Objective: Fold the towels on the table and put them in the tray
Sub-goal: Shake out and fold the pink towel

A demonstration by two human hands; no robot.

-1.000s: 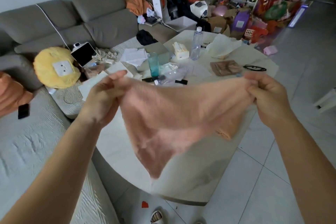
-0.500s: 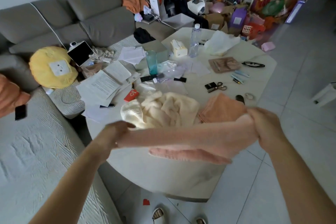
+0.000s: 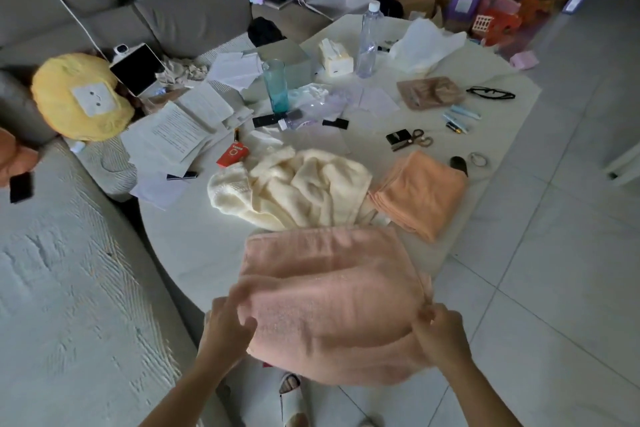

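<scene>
Pink terry towel (image 3: pixel 329 291) has come down from being held up in the air a second ago and now lies spread on the near edge of the white round table (image 3: pixel 194 246), so folding can start. Left hand (image 3: pixel 225 329) pinches its left edge, right hand (image 3: pixel 440 329) grips the right corner. Three towels: pink, crumpled cream towel (image 3: pixel 294 187), folded orange towel (image 3: pixel 420 192). Can't spot the tray for sure.

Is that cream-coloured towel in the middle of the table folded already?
No: the cream towel lies in a crumpled heap on the table, unlike the orange towel folded flat beside it.
</scene>
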